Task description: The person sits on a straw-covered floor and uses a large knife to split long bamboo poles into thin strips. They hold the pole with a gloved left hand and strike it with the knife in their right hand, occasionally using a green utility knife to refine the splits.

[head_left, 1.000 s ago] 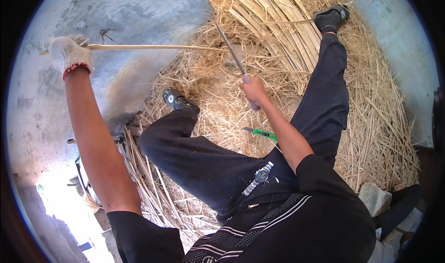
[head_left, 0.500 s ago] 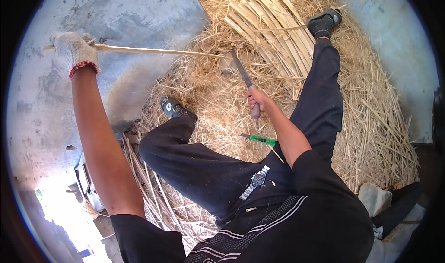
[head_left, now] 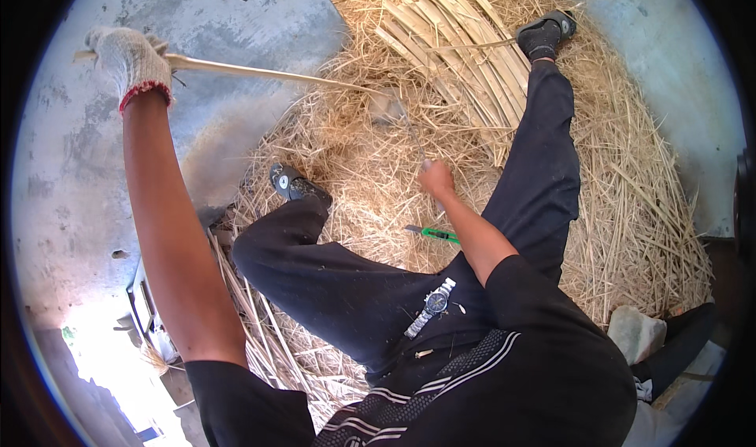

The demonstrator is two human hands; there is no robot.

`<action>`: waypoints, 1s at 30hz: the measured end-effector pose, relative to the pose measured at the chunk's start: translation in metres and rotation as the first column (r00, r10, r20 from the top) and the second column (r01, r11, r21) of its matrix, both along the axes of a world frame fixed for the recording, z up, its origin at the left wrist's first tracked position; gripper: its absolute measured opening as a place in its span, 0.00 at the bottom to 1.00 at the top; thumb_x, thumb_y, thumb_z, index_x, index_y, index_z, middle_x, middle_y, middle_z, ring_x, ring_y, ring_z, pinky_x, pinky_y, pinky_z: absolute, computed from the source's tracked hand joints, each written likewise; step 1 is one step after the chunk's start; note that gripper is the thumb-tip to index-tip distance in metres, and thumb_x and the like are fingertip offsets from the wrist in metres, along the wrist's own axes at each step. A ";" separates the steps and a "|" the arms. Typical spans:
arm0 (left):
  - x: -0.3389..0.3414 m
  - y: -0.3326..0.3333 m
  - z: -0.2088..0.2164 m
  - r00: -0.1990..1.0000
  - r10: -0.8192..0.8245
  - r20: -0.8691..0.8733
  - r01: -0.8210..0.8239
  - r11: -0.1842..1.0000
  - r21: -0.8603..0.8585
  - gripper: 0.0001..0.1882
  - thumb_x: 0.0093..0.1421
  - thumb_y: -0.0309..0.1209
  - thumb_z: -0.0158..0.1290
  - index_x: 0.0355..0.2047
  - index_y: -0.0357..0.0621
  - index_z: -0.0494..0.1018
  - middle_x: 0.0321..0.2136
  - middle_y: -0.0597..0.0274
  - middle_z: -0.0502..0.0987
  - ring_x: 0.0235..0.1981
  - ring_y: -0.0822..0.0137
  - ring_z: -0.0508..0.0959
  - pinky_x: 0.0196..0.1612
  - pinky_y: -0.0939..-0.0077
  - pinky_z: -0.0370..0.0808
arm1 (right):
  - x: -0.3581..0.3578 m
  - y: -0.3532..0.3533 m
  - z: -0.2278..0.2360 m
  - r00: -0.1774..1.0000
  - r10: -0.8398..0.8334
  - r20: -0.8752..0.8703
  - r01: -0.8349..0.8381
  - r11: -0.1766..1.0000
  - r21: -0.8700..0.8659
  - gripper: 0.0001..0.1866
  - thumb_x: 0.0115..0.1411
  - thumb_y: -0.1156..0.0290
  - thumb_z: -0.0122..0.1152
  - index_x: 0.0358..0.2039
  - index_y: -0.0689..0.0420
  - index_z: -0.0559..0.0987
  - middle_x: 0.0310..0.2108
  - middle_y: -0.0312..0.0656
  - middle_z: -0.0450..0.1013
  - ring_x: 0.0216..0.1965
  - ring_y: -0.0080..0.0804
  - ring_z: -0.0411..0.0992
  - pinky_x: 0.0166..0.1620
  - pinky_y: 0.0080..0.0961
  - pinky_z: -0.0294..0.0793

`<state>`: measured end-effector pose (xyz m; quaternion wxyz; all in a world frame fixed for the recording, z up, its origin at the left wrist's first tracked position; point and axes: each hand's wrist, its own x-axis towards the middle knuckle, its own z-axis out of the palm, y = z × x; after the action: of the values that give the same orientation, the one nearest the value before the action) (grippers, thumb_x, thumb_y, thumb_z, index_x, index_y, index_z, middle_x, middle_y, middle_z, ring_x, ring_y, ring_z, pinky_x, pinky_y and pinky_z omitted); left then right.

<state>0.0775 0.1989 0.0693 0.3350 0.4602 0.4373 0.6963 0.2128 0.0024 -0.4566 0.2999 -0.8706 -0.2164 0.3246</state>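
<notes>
My left hand (head_left: 132,65), in a knitted white glove with a red cuff, is closed around one end of a long pale bamboo strip (head_left: 264,73). The strip slants down to the right, its far end close to the knife blade. My bare right hand (head_left: 437,181) grips the handle of a long knife (head_left: 410,128). Its blade points away from me and is smeared by motion, so I cannot tell whether it touches the strip. Below that hand, a green utility knife (head_left: 438,234) lies with its blade out, partly hidden by my forearm.
Split bamboo strips (head_left: 465,49) lie in a pile at the far right, beside my right shoe (head_left: 543,36). Shavings (head_left: 622,187) cover the floor. A wristwatch (head_left: 431,308) rests on my lap. A pale block (head_left: 635,333) sits at lower right. Grey concrete (head_left: 228,22) lies at left.
The strip now slopes more, its gloved end a little higher. My right hand has turned and the knife blade has shifted slightly toward me, blurring.
</notes>
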 end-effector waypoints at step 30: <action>-0.071 0.083 -0.044 0.378 0.475 -0.795 -0.188 0.880 0.436 0.32 0.68 0.37 0.48 0.66 0.39 0.49 0.59 0.48 0.61 0.59 0.61 0.67 0.58 0.70 0.71 | -0.031 -0.011 0.078 0.959 0.274 -0.068 -0.239 0.916 0.321 0.14 0.54 0.68 0.57 0.39 0.62 0.79 0.33 0.61 0.77 0.38 0.56 0.77 0.46 0.44 0.75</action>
<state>0.0068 0.2816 0.0254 -0.1575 0.6960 0.5292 0.4590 0.1818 -0.0083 -0.3787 0.3989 -0.7573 -0.3601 0.3712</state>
